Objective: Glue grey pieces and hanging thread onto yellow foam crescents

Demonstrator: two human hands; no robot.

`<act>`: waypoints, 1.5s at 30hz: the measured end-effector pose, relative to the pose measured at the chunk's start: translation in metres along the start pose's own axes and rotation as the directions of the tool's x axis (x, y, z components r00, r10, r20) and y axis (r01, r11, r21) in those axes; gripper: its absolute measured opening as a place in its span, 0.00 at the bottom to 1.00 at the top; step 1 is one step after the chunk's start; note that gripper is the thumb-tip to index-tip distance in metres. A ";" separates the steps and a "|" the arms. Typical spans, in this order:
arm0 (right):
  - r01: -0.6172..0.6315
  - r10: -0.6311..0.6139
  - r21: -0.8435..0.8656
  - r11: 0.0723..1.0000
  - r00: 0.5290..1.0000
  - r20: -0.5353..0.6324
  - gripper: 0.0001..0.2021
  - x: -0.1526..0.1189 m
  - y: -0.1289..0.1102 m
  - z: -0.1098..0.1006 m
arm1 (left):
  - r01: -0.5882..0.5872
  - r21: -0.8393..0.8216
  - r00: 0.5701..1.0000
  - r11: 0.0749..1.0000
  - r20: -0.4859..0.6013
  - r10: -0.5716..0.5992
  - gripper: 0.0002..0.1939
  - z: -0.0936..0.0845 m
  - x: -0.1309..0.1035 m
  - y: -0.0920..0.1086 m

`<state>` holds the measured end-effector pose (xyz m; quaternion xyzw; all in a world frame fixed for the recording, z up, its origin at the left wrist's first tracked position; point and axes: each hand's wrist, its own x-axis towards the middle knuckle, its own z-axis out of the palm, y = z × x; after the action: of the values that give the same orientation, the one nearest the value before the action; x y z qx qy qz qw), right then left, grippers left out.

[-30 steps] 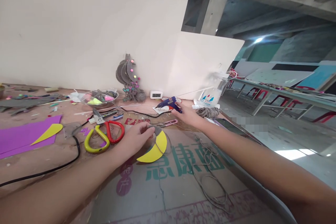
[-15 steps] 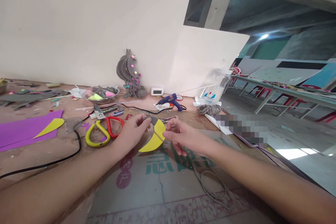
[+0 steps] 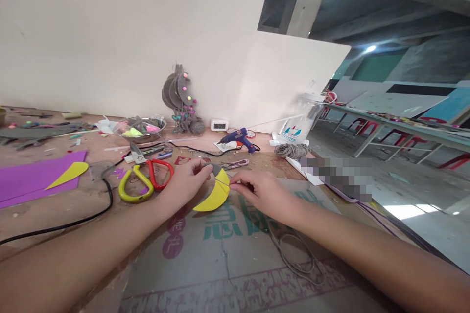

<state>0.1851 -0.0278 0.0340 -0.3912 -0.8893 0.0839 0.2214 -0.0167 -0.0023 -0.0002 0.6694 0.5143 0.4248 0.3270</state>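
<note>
My left hand point(image 3: 195, 174) pinches the grey upper end of a yellow crescent-shaped piece point(image 3: 215, 196), thumb on top. A thin grey cord crosses the crescent's yellow face. My right hand point(image 3: 259, 188) is closed at the crescent's right edge, its thumb and forefinger pinching that grey cord point(image 3: 226, 184). Loose loops of cord point(image 3: 299, 259) lie on the printed board below my right forearm. Scissors with one yellow and one red handle point(image 3: 135, 190) lie open just left of my left hand.
A blue glue gun point(image 3: 238, 139) rests behind my hands, near a white digital timer point(image 3: 219, 125). Purple sheets point(image 3: 36, 181) lie at left. A cord coil point(image 3: 292, 150) sits before a clear plastic jar point(image 3: 299, 117). A black cable point(image 3: 110, 200) crosses the table.
My right hand's fingers have closed into a pinch on the cord at the crescent's edge, where they were spread more loosely. My left hand keeps its hold on the grey end.
</note>
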 end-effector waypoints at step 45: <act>-0.128 0.154 0.184 0.975 0.979 -0.131 0.08 0.009 0.031 0.020 | 0.012 -0.045 0.978 0.999 0.208 -0.002 0.13 0.000 -0.007 0.012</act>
<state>0.1909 0.0002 0.0094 -0.4377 -0.8300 0.1483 0.3122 -0.0124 -0.0124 0.0082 0.7007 0.4699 0.3631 0.3955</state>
